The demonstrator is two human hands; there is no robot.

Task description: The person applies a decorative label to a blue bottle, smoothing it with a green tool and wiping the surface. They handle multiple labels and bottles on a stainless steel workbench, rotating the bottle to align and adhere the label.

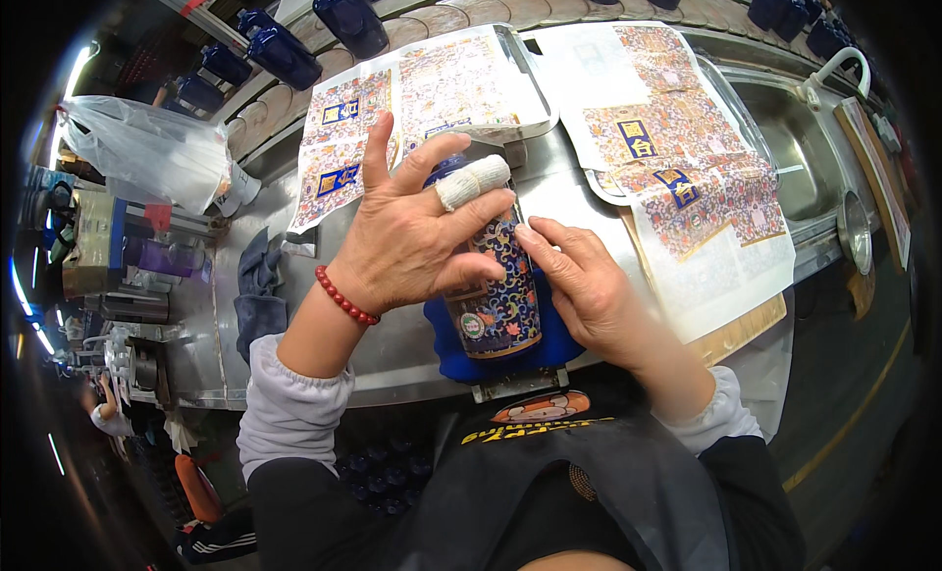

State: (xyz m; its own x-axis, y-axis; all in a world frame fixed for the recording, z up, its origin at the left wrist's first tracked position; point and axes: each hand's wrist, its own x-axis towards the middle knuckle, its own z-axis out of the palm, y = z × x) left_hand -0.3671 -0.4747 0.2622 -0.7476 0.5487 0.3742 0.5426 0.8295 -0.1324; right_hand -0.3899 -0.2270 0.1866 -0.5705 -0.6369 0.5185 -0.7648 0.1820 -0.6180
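Observation:
A dark blue bottle (498, 321) with a colourful floral pattern lies tilted in front of me, its base toward me, on a blue padded rest (555, 347). Over its upper part my left hand (392, 233) spreads its fingers; one finger is wrapped in white bandage, and a red bead bracelet circles the wrist. This hand hides most of the bottle's neck. At the bottle's right side my right hand (594, 291) is closed, with its fingertips against the edge. Whether the pattern there is a loose film or fixed, I cannot tell.
Printed floral sheets (677, 129) lie on trays at the right, and more sheets (446, 66) at the upper left. Dark blue bottles (351, 20) stand along the back ledge. A sink (810, 159) is on the right, a dark cloth (260, 282) and a plastic bag (147, 144) on the left.

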